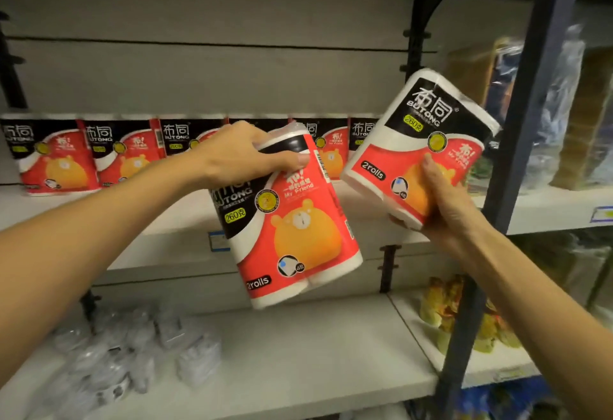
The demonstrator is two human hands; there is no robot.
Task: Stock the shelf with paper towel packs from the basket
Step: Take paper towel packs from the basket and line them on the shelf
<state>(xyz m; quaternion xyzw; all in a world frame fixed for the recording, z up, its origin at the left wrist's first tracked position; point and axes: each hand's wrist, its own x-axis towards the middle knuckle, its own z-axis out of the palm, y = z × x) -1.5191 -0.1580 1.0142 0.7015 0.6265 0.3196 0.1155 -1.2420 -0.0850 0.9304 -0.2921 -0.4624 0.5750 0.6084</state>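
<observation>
A shop aisle. White metal shelves [298, 353] on dark uprights [537, 121] hold a row of identical paper towel packs [132, 151] facing outward, small price labels [219, 240] clipped on the shelf edges, and other wrapped goods [464, 313] on neighbouring shelves.

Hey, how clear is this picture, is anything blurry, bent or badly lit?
Head view: the pack in the left hand and the pack in the right hand read sharply; the clear-wrapped items lower left and the bagged goods far right smear; the shelf upright bows from the wide lens; light is dim, without harsh glare.
</observation>
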